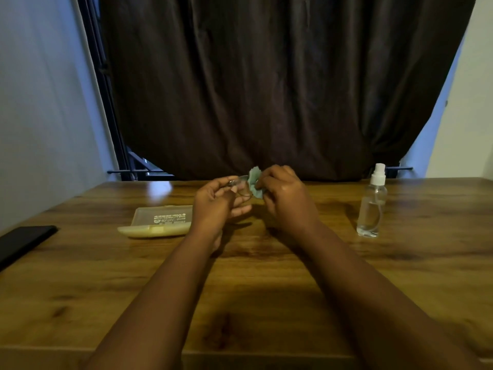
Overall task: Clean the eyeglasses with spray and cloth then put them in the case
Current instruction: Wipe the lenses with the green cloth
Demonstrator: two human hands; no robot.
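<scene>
My left hand (217,204) holds thin-framed eyeglasses (243,188) above the middle of the table, gripping them at one side. My right hand (282,194) pinches a pale green cloth (254,181) against the other lens. Most of the frame is hidden between the two hands. A clear spray bottle (372,202) with a white nozzle stands upright to the right of my right hand. To the left of my left hand, a translucent yellowish glasses case (160,222) lies open on the table, lid back.
The wooden table (253,289) stretches toward me under both forearms. A flat black object (25,243) lies at the left edge. A dark curtain (266,89) hangs behind the table's far edge.
</scene>
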